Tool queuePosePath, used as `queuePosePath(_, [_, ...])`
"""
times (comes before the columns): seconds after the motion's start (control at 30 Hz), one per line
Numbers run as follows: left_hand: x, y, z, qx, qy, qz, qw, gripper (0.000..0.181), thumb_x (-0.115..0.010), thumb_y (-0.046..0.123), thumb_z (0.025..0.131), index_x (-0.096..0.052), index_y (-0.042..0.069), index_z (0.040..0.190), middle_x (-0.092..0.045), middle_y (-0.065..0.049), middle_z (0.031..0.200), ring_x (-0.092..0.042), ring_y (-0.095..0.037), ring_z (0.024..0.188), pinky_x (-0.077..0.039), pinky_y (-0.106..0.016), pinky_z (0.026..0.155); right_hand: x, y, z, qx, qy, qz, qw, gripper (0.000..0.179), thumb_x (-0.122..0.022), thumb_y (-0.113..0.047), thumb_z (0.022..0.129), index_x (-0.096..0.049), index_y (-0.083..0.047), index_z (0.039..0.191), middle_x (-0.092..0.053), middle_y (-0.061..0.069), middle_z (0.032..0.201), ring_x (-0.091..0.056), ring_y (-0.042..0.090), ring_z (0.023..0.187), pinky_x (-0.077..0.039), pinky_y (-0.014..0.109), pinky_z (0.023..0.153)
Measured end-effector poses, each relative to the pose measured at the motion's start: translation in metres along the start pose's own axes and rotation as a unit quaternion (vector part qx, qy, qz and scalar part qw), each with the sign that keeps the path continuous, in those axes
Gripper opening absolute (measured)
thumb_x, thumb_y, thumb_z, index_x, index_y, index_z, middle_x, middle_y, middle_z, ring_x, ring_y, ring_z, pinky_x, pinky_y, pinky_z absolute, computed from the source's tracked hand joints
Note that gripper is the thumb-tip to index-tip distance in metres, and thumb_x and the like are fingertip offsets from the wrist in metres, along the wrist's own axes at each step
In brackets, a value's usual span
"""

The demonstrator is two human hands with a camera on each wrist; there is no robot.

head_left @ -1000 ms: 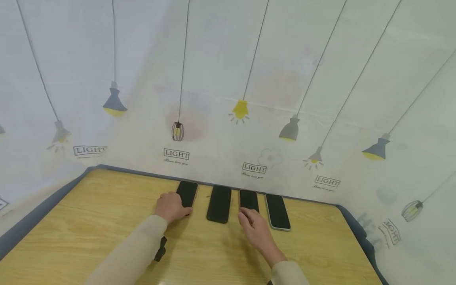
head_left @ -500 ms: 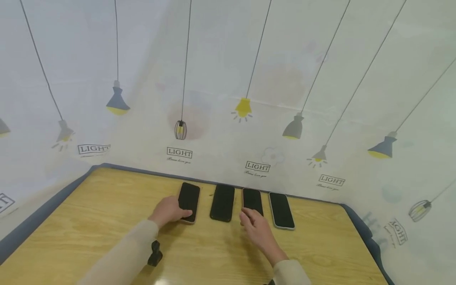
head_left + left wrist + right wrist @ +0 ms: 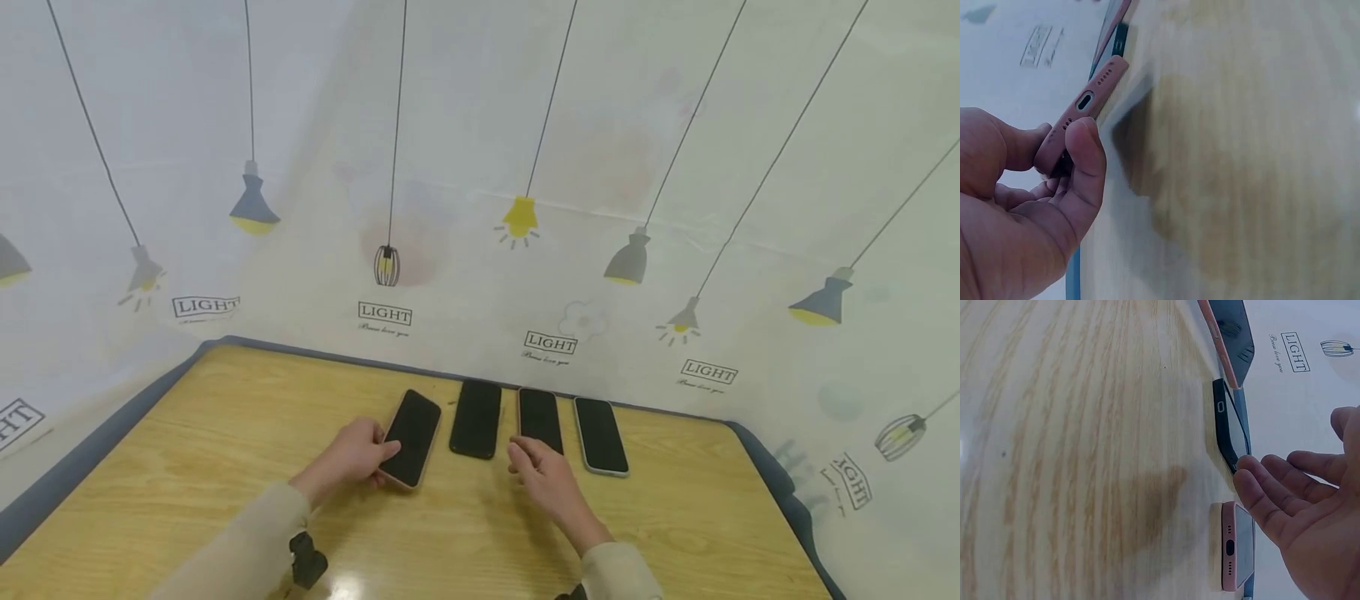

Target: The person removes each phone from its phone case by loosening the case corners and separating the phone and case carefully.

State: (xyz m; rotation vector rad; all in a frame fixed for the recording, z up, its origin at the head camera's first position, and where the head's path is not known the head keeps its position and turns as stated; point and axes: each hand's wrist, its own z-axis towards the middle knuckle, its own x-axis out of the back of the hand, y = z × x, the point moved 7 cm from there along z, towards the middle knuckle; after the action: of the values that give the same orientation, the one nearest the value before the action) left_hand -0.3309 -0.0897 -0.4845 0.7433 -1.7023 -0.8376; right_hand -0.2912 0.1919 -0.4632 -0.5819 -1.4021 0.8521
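Observation:
My left hand (image 3: 354,454) pinches a smartphone in a pink case (image 3: 415,437) by its near left part, thumb on the dark screen and fingers beneath. In the left wrist view this phone (image 3: 1085,103) stands tilted, its charging port facing the camera and a shadow on the table beside it. My right hand (image 3: 549,483) hovers just in front of another pink-cased phone (image 3: 540,414), its fingers relaxed and holding nothing. Between the hands lies a black-cased phone (image 3: 477,419); the right wrist view shows the right fingertips (image 3: 1244,478) close to its corner (image 3: 1229,425).
A phone in a pale case (image 3: 602,436) lies at the right end of the row, near the back edge of the wooden table (image 3: 225,450). Dark blue edging (image 3: 360,361) borders the table. Behind it hangs a white covering (image 3: 465,275) printed with lamps.
The left hand has drawn its pink-cased phone toward the body, away from the back edge, and it is now turned and tilted. The right hand has stayed nearly in place.

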Motion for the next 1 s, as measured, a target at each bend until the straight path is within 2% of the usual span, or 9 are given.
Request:
queuePosePath(0.13, [-0.004,0.007,-0.013,-0.023,0.009,-0.014,0.9996,0.022,-0.066,0.007,0.101,-0.057,-0.002,0.083,-0.065,-0.013,0.07,-0.065,-0.018,0.05,-0.058,-0.035,0.049,0.0,-0.004,0.002,0.001,0.001,0.009,1.0,0.041,-0.052,-0.025,0.11,-0.062,0.007,0.133,-0.069,0.019,0.114,-0.073,0.032,0.091,-0.062,0.039,0.077])
queuePosePath(0.3, [-0.012,0.021,-0.027,-0.049,0.008,-0.044,0.9978,0.017,-0.065,0.006,0.101,-0.058,-0.003,0.089,-0.064,-0.012,0.074,-0.065,-0.018,0.054,-0.059,-0.037,0.05,-0.002,-0.012,0.006,0.002,-0.003,0.055,0.9985,0.032,-0.048,-0.014,0.11,-0.064,0.009,0.127,-0.07,0.024,0.117,-0.073,0.035,0.098,-0.062,0.043,0.079])
queuePosePath(0.5, [-0.026,0.039,-0.042,-0.087,-0.009,-0.091,0.992,0.012,-0.065,0.003,0.1,-0.058,-0.004,0.095,-0.065,-0.011,0.078,-0.065,-0.017,0.058,-0.06,-0.038,0.052,-0.011,-0.02,0.013,-0.009,-0.01,0.113,0.9935,0.035,-0.046,-0.018,0.112,-0.064,0.009,0.126,-0.07,0.027,0.117,-0.072,0.039,0.101,-0.063,0.044,0.08])
queuePosePath(0.6, [-0.035,0.047,-0.049,-0.108,-0.026,-0.117,0.987,0.011,-0.065,0.002,0.1,-0.057,-0.006,0.098,-0.066,-0.011,0.079,-0.066,-0.017,0.059,-0.06,-0.038,0.052,-0.015,-0.02,0.016,-0.039,0.003,0.165,0.9855,0.038,-0.045,-0.022,0.112,-0.063,0.009,0.124,-0.072,0.024,0.114,-0.073,0.037,0.1,-0.063,0.045,0.08])
queuePosePath(0.73, [-0.045,0.054,-0.057,-0.129,-0.044,-0.133,0.9817,0.012,-0.065,0.002,0.099,-0.057,-0.007,0.098,-0.067,-0.01,0.078,-0.067,-0.018,0.059,-0.059,-0.037,0.05,-0.019,-0.018,0.016,-0.079,0.034,0.236,0.9679,0.039,-0.046,-0.025,0.112,-0.063,0.009,0.118,-0.073,0.018,0.1,-0.075,0.027,0.087,-0.063,0.046,0.078])
queuePosePath(0.87, [-0.051,0.057,-0.064,-0.138,-0.053,-0.135,0.9798,0.013,-0.066,0.003,0.1,-0.056,-0.005,0.097,-0.065,-0.009,0.077,-0.066,-0.017,0.057,-0.059,-0.036,0.049,-0.022,-0.017,0.014,-0.096,0.067,0.268,0.9562,0.038,-0.049,-0.027,0.111,-0.064,0.008,0.111,-0.069,0.006,0.084,-0.07,0.016,0.072,-0.063,0.037,0.069])
queuePosePath(1.0, [-0.054,0.06,-0.069,-0.139,-0.047,-0.127,0.9811,0.015,-0.067,0.005,0.1,-0.054,-0.002,0.095,-0.064,-0.007,0.074,-0.063,-0.015,0.053,-0.057,-0.034,0.048,-0.024,-0.016,0.012,-0.11,0.087,0.283,0.9489,0.038,-0.053,-0.028,0.11,-0.066,0.007,0.109,-0.067,0.002,0.08,-0.067,0.014,0.068,-0.061,0.03,0.063])
